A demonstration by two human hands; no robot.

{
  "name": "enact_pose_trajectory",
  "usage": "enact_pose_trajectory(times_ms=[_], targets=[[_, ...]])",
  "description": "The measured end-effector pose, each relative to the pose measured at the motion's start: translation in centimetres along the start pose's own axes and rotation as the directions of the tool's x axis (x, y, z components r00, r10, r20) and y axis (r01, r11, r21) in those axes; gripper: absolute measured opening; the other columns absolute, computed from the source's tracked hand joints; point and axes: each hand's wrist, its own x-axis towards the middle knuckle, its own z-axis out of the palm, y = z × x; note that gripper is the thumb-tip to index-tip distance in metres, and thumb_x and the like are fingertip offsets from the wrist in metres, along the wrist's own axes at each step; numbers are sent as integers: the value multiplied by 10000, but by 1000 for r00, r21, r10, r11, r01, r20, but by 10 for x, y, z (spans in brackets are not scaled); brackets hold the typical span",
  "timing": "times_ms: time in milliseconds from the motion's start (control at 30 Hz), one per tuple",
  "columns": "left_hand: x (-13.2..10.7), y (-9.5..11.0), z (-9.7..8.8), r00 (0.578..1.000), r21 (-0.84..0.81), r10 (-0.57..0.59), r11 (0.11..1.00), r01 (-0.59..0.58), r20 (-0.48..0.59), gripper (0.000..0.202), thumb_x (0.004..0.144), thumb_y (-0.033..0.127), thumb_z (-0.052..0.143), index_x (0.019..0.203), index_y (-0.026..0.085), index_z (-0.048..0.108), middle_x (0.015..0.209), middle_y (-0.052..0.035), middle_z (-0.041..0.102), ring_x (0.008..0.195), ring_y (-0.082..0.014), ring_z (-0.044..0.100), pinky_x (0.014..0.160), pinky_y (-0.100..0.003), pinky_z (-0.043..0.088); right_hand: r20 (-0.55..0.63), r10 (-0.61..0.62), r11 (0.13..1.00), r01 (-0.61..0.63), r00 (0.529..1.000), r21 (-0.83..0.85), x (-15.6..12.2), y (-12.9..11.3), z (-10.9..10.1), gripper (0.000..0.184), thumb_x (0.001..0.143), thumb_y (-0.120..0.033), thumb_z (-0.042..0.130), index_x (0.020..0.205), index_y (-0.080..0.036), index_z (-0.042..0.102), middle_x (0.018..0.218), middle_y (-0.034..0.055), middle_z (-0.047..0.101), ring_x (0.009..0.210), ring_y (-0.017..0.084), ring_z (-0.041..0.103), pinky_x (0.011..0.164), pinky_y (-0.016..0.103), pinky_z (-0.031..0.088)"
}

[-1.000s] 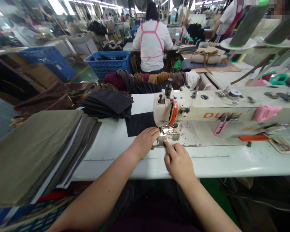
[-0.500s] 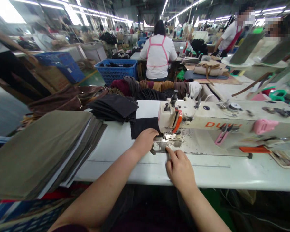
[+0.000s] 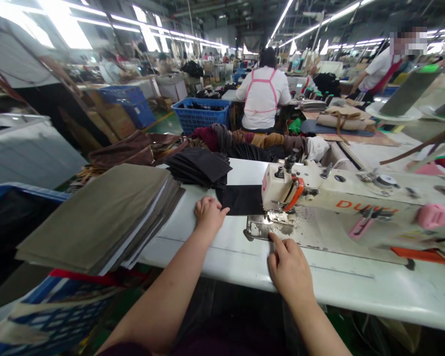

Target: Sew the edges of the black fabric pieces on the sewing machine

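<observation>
My left hand [image 3: 208, 213] lies on the white table with its fingertips touching the near left corner of a black fabric piece [image 3: 241, 199]; the fingers are loosely curled. That piece lies flat beside the head of the white sewing machine [image 3: 318, 190]. My right hand [image 3: 288, 264] rests at the front edge of the machine's metal plate [image 3: 261, 229], index finger stretched out to the plate, other fingers curled, nothing held. A pile of black fabric pieces [image 3: 200, 167] sits just behind the flat piece.
A thick stack of olive-grey fabric sheets [image 3: 103, 217] fills the table's left end above a blue crate [image 3: 55, 306]. Brown and mixed garments [image 3: 141, 148] heap behind. A person in a white shirt with pink apron straps [image 3: 262, 94] sits ahead, back turned. Blue basket [image 3: 202, 113] stands beyond.
My left hand has drawn back leftward from under the machine head to the black piece's corner. My right hand stays at the plate's front edge. The view has swung left.
</observation>
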Motion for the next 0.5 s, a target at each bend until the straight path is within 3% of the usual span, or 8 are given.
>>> enact_pose_trajectory(times_ms=[100, 233, 300, 400, 500], targets=[[-5, 1, 0, 997, -114, 71, 991, -72, -7, 183, 821, 270, 759, 763, 201, 600, 1102, -96, 629, 1126, -288, 553, 1018, -426, 438, -5, -12, 1000, 12, 1000, -5, -1, 1, 1, 471, 926, -188, 468, 1392, -172, 538, 940, 76, 544, 875, 229, 525, 844, 385, 480], [-33, -6, -11, 993, -317, 106, 942, -116, -49, 120, 916, 213, 617, 845, 210, 521, 857, -24, 587, 845, -194, 591, 809, -322, 490, -6, -22, 1000, 21, 1000, -19, -2, 3, 4, 470, 928, -189, 472, 1393, -169, 536, 939, 77, 549, 868, 228, 532, 844, 389, 486], [-48, -13, -23, 993, -411, 95, 904, -118, -75, 98, 939, 239, 588, 886, 216, 510, 824, 4, 571, 768, -166, 583, 737, -288, 484, -6, -24, 999, 23, 1000, -30, -1, 4, 5, 471, 929, -195, 478, 1396, -169, 535, 938, 76, 551, 866, 230, 536, 844, 391, 487], [-57, -18, -49, 974, -509, 128, 835, -207, -187, 91, 940, 264, 606, 993, 217, 550, 937, -16, 620, 852, -158, 625, 777, -277, 509, -3, -29, 998, 29, 1000, -47, 0, 4, 4, 471, 927, -203, 484, 1394, -169, 537, 926, 74, 554, 848, 229, 544, 824, 388, 490], [-41, -14, -77, 917, -510, 178, 785, -352, -357, 266, 961, 249, 580, 1227, 233, 573, 1198, -74, 630, 1055, -177, 622, 930, -315, 520, -15, -35, 998, 34, 999, -56, 0, 3, 3, 462, 929, -212, 477, 1384, -170, 542, 908, 72, 558, 826, 227, 552, 807, 387, 493]])
